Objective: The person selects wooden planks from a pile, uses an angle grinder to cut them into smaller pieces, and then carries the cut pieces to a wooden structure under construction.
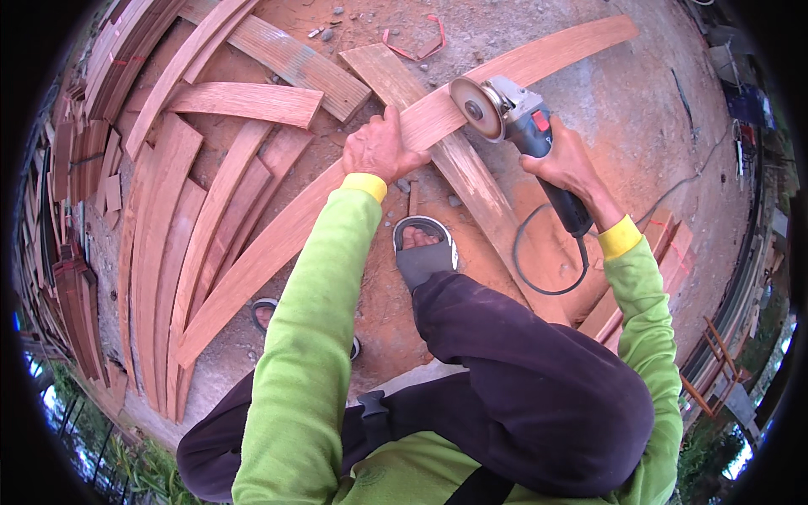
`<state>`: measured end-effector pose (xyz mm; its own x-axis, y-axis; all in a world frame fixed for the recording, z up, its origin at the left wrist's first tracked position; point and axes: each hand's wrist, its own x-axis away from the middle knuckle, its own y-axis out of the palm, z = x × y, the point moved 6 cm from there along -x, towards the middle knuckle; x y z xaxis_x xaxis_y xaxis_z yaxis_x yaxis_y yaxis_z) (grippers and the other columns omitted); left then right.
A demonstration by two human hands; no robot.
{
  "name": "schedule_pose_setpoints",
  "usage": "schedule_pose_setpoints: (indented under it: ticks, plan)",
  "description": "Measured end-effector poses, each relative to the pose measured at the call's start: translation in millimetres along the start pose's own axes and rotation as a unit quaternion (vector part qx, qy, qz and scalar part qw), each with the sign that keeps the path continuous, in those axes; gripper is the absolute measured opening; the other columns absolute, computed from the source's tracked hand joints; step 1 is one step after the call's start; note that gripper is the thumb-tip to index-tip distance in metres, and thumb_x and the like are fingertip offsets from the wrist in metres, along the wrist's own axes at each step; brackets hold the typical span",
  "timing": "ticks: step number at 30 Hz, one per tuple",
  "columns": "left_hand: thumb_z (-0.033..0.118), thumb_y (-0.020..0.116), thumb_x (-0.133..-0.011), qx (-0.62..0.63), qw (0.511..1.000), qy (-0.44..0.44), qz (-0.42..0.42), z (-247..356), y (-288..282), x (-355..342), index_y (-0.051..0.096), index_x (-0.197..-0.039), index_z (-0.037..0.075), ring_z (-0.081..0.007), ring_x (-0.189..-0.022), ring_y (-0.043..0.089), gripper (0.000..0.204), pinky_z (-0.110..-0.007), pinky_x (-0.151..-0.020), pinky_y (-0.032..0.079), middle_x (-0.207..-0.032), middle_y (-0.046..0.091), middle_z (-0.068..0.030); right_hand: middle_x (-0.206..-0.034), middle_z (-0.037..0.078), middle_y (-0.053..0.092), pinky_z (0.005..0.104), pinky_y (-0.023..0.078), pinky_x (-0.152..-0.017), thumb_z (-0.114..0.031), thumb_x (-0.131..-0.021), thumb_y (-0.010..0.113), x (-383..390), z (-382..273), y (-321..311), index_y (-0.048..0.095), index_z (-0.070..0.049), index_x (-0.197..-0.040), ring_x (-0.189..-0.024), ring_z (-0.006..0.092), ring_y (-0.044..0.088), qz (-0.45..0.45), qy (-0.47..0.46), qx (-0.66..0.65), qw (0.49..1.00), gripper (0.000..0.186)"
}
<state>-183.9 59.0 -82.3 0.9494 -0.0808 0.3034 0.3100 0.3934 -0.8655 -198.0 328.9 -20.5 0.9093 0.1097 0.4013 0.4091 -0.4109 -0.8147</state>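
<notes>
A long reddish-brown wooden plank (555, 57) runs diagonally from lower left to upper right and crosses over a paler board (481, 187) on the ground. My left hand (376, 146) is closed over the plank near its middle, left of the crossing. My right hand (571, 165) grips the dark body of an angle grinder (527, 124), with the red switch just ahead of my fingers. The grinder's round disc (475, 109) stands on edge over the plank's upper face, right of my left hand. I cannot tell whether disc and wood touch, or whether the disc is spinning.
Several loose planks (164, 227) lie fanned out at the left, beside stacked boards (76, 160). The grinder's black cable (547, 292) loops over the reddish soil near my right forearm. My sandalled foot (425, 244) rests just below the plank. More boards (665, 248) lie at the right.
</notes>
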Motion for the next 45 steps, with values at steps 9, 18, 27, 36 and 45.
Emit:
schedule_pose_setpoints:
  ticks: [9,18,27,36,45]
  plan:
    - [0.048,0.077,-0.061,-0.006,1.000,0.001,0.005,-1.6,2.5,-1.4,0.053,-0.105,0.003,-0.0383,-0.088,0.067,0.068,-0.045,-0.078,0.054,-0.096,0.067,-0.0219,-0.085,0.030,0.065,0.0418,0.052,-0.073,-0.024,-0.061,0.073,1.0,-4.2,-1.9,0.055,0.012,-0.102,-0.081,0.0404,0.067,0.010,-0.004,-0.002,1.000,0.057]
    - [0.048,0.077,-0.060,-0.002,1.000,-0.002,0.006,-1.9,3.2,-2.1,0.054,-0.105,0.003,-0.0385,-0.088,0.067,0.068,-0.046,-0.078,0.054,-0.096,0.067,-0.0221,-0.086,0.030,0.065,0.0420,0.053,-0.074,-0.024,-0.061,0.073,-0.8,-1.2,0.3,0.055,0.012,-0.102,-0.082,0.0404,0.067,0.007,-0.004,0.004,1.000,0.057]
    - [0.048,0.077,-0.060,-0.002,1.000,0.003,0.005,-1.7,2.2,-1.2,0.054,-0.104,0.002,-0.0385,-0.088,0.067,0.068,-0.045,-0.078,0.054,-0.096,0.066,-0.0224,-0.087,0.030,0.065,0.0418,0.053,-0.074,-0.025,-0.061,0.074,-1.3,-6.3,-2.0,0.055,0.012,-0.102,-0.082,0.0403,0.067,0.003,0.004,0.009,1.000,0.058]
    - [0.048,0.076,-0.062,-0.001,1.000,-0.001,-0.006,-0.6,0.9,-0.5,0.053,-0.106,0.002,-0.0386,-0.088,0.067,0.068,-0.045,-0.079,0.054,-0.098,0.066,-0.0226,-0.085,0.024,0.065,0.0393,0.052,-0.073,-0.025,-0.060,0.072,-3.8,-2.4,-0.1,0.055,0.010,-0.106,-0.077,0.0332,0.065,0.005,-0.003,0.011,1.000,0.060]
    - [0.048,0.076,-0.062,-0.005,1.000,-0.001,-0.012,-1.1,1.4,-0.9,0.052,-0.107,0.002,-0.0386,-0.090,0.067,0.069,-0.045,-0.079,0.054,-0.099,0.066,-0.0226,-0.086,0.028,0.065,0.0410,0.052,-0.073,-0.025,-0.061,0.073,-6.7,-6.6,-0.8,0.055,0.012,-0.104,-0.081,0.0375,0.067,-0.001,-0.008,0.016,1.000,0.059]
